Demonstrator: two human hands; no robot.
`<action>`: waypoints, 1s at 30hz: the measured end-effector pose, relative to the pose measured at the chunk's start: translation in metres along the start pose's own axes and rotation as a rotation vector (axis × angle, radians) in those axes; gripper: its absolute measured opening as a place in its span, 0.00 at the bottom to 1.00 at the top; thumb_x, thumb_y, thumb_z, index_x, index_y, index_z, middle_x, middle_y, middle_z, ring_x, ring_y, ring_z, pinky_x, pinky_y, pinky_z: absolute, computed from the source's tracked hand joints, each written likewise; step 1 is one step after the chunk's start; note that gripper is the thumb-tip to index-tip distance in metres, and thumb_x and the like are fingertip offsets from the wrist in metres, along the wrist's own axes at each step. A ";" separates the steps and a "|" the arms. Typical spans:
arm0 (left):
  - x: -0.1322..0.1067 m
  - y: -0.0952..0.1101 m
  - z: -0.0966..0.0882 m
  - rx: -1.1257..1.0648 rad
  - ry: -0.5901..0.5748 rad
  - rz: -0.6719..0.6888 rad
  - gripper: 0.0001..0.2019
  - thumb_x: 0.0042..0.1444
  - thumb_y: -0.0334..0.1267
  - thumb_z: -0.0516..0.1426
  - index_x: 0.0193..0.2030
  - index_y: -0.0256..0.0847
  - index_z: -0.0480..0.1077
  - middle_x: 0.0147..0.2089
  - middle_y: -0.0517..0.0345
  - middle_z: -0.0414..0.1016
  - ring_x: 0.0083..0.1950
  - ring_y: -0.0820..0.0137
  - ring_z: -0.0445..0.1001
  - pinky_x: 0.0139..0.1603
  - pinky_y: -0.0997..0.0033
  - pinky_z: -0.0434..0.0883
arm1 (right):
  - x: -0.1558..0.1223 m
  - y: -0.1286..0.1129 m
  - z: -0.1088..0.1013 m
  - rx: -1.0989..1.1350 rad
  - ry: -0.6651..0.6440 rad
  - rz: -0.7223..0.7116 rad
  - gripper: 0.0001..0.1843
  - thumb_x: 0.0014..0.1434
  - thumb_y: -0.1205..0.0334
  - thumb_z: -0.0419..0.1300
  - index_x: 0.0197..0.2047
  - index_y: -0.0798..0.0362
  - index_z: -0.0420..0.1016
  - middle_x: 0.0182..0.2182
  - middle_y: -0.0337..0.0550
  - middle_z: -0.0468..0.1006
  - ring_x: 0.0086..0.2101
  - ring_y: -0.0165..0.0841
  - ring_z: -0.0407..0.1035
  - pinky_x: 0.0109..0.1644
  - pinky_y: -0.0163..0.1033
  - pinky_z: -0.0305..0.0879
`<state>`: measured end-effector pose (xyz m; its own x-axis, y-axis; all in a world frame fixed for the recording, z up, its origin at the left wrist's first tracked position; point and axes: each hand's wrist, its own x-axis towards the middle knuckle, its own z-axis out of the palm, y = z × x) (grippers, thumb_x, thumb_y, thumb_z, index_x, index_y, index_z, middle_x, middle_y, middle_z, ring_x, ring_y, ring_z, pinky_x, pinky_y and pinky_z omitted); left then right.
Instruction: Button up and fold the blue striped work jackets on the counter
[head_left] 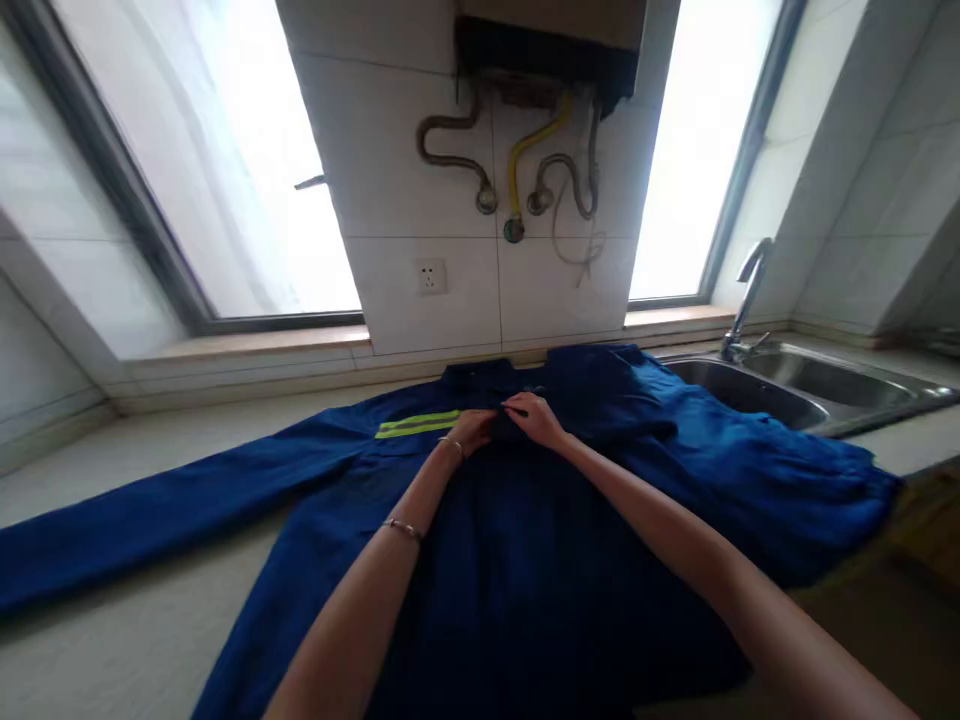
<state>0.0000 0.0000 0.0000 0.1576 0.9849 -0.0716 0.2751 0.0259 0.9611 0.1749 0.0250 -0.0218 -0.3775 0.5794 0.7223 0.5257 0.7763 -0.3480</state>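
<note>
A dark blue work jacket [525,560] lies spread over the counter, its collar toward the wall. One sleeve [187,500] stretches out to the left. A yellow-green reflective strip [416,426] crosses the chest just left of my hands. My left hand [474,430] is closed on the front of the jacket below the collar, its fingertips partly hidden. Close beside it, my right hand [534,416] pinches the jacket's front edge. Whether a button or other fastener sits between the fingers is too dark to make out. More bunched blue cloth [765,470] lies at the right.
A steel double sink [840,385] with a tap [742,300] is set into the counter [67,660] at the right. On the tiled wall are a socket [431,276], a dark appliance [547,60] with hoses, and two bright windows. Some bunched cloth reaches the counter's front edge.
</note>
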 end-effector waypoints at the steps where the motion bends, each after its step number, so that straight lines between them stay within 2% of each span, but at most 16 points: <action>1: 0.000 0.000 0.000 0.009 -0.008 0.009 0.09 0.58 0.40 0.57 0.40 0.36 0.72 0.33 0.50 0.77 0.36 0.66 0.77 0.38 0.70 0.72 | 0.000 -0.001 -0.001 -0.002 -0.008 -0.001 0.12 0.61 0.66 0.57 0.45 0.53 0.80 0.42 0.44 0.79 0.44 0.34 0.71 0.52 0.39 0.65; 5: 0.002 -0.003 -0.001 -0.009 -0.006 0.010 0.09 0.54 0.40 0.60 0.38 0.36 0.72 0.31 0.50 0.76 0.36 0.65 0.77 0.38 0.70 0.72 | 0.000 -0.006 -0.003 -0.028 -0.048 -0.011 0.13 0.61 0.66 0.56 0.46 0.51 0.79 0.43 0.44 0.78 0.45 0.33 0.70 0.52 0.38 0.65; 10: 0.008 -0.007 0.000 -0.128 0.041 -0.058 0.06 0.55 0.37 0.58 0.32 0.37 0.70 0.28 0.51 0.75 0.35 0.65 0.76 0.36 0.70 0.72 | -0.002 -0.010 -0.006 -0.112 -0.111 -0.053 0.14 0.63 0.65 0.55 0.49 0.51 0.78 0.44 0.45 0.77 0.46 0.33 0.69 0.52 0.38 0.64; 16: 0.015 -0.014 0.001 -0.429 0.049 -0.168 0.06 0.56 0.31 0.53 0.28 0.37 0.67 0.27 0.55 0.73 0.29 0.72 0.73 0.35 0.73 0.70 | -0.003 -0.012 -0.007 -0.189 -0.151 -0.057 0.15 0.64 0.65 0.53 0.50 0.53 0.77 0.44 0.46 0.77 0.46 0.33 0.68 0.52 0.37 0.64; 20: 0.015 -0.015 0.000 -0.438 0.055 -0.187 0.09 0.56 0.31 0.53 0.25 0.38 0.66 0.24 0.57 0.70 0.25 0.74 0.70 0.30 0.76 0.67 | -0.003 -0.012 -0.006 -0.210 -0.159 -0.039 0.15 0.64 0.66 0.53 0.49 0.55 0.78 0.44 0.46 0.77 0.46 0.33 0.69 0.52 0.37 0.64; 24: 0.015 -0.013 0.000 -0.461 0.018 -0.208 0.14 0.59 0.41 0.53 0.26 0.37 0.69 0.26 0.53 0.72 0.26 0.72 0.71 0.28 0.75 0.68 | -0.004 -0.018 -0.010 -0.200 -0.175 -0.050 0.16 0.62 0.67 0.52 0.49 0.54 0.77 0.45 0.46 0.76 0.47 0.34 0.68 0.53 0.38 0.64; 26: 0.015 -0.013 0.000 -0.496 0.018 -0.203 0.15 0.57 0.46 0.56 0.27 0.36 0.70 0.26 0.53 0.73 0.25 0.72 0.71 0.27 0.74 0.68 | -0.004 -0.024 -0.014 -0.208 -0.203 -0.071 0.16 0.61 0.66 0.54 0.51 0.55 0.76 0.46 0.47 0.75 0.48 0.35 0.68 0.53 0.39 0.64; 30: 0.016 -0.016 -0.001 -0.561 0.031 -0.185 0.07 0.55 0.36 0.60 0.31 0.33 0.71 0.26 0.55 0.73 0.24 0.74 0.71 0.26 0.76 0.68 | -0.002 -0.036 -0.024 -0.233 -0.307 -0.150 0.21 0.59 0.57 0.58 0.53 0.58 0.73 0.49 0.51 0.72 0.50 0.38 0.66 0.52 0.41 0.66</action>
<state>-0.0023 0.0159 -0.0161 0.1252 0.9598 -0.2514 -0.2494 0.2757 0.9283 0.1753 -0.0103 0.0037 -0.6547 0.5386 0.5304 0.5928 0.8012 -0.0819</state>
